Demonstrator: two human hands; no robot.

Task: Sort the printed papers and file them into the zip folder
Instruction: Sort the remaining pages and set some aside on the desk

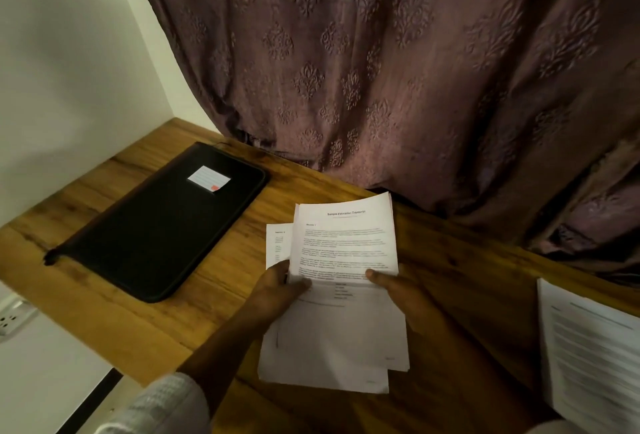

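I hold a stack of printed papers (341, 246) above the wooden table (138, 323); the top sheet is headed "Sample Education Transcript". My left hand (277, 290) grips the stack's left edge, thumb on top. My right hand (398, 291) pinches the right side of the top sheets, thumb on the page. Lower sheets stick out to the left and below. The black zip folder (162, 226) lies shut on the table to the left, with a white label (209, 178) on its cover. Both hands are apart from it.
A second pile of printed sheets (592, 350) lies at the right edge of the table. A purple patterned curtain (398, 70) hangs behind the table. A white wall (62, 70) is at the left, with a socket (10, 317) below the table edge.
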